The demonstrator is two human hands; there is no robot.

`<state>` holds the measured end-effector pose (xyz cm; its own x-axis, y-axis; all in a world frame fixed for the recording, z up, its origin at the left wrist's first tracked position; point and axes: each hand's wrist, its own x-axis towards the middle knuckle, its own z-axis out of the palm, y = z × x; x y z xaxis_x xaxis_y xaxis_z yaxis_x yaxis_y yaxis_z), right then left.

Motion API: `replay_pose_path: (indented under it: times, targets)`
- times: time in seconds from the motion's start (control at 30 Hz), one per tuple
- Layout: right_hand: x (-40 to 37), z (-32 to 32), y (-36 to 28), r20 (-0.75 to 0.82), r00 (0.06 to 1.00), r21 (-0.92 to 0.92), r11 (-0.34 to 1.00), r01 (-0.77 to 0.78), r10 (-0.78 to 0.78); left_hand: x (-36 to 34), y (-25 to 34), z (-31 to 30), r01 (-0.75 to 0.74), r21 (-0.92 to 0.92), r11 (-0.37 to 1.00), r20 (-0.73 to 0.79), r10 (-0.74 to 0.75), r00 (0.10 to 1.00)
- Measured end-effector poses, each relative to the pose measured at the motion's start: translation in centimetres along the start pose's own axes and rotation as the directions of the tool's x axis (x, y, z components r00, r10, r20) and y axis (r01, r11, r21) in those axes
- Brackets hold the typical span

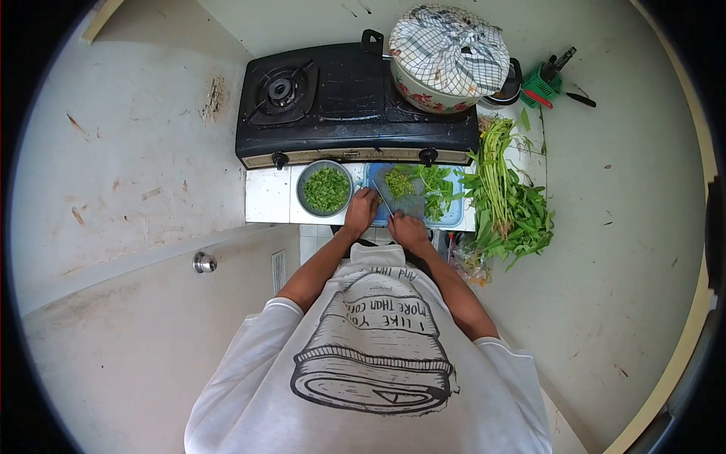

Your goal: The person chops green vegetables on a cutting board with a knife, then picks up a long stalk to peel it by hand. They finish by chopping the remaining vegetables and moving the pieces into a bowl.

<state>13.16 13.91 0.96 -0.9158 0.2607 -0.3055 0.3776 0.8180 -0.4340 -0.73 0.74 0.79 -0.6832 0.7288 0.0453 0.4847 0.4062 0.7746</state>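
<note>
A thin knife (383, 198) lies slantwise over the blue cutting board (412, 204), its handle end in my right hand (409, 230), whose fingers are closed round it. My left hand (361, 212) rests at the board's left edge with its fingers bent together; what they hold, if anything, is too small to make out. Chopped green pieces (398, 181) lie on the board beyond the blade, and leafy stems (437, 189) are to their right. Left of the board, a grey bowl (300, 198) holds chopped greens (326, 189).
Behind the board is a black two-burner stove (348, 98), with a cloth-covered pot (435, 87) on its right. A large bunch of leafy greens (499, 181) overhangs the counter's right side. A green basket (538, 87) with utensils stands at the back right.
</note>
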Motion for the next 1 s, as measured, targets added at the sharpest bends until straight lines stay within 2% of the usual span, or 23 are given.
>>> replay_pose_path:
  times: [0.33,0.43,0.53,0.63,0.83,1.0]
  targets:
    - [-0.1,0.3,-0.2,-0.064,0.998,-0.039,0.999,-0.002,-0.001,-0.4,0.3,-0.7,-0.011,0.081,0.997,0.026,0.009,1.000]
    - [-0.5,0.0,-0.4,-0.038,0.999,-0.037,0.999,-0.020,0.019,-0.3,0.3,-0.6,-0.013,0.116,0.993,0.044,0.008,0.999]
    - [-0.9,-0.2,-0.1,0.052,0.998,-0.051,0.998,-0.041,0.043,-0.4,0.4,-0.9,-0.008,0.127,0.992,0.050,0.002,0.999]
    - [-1.1,-0.1,0.2,0.057,0.997,-0.033,0.998,-0.048,0.050,-0.2,0.5,-1.0,-0.017,0.129,0.992,0.058,0.010,0.998]
    - [1.1,0.6,-0.8,-0.125,0.992,0.014,1.000,0.013,-0.011,-0.3,0.2,-0.8,-0.044,0.096,0.994,0.022,0.042,0.999]
    - [-0.1,0.4,-0.1,-0.020,0.998,0.043,0.998,-0.053,0.054,-0.2,0.5,-0.7,0.029,0.051,0.998,-0.012,-0.028,1.000]
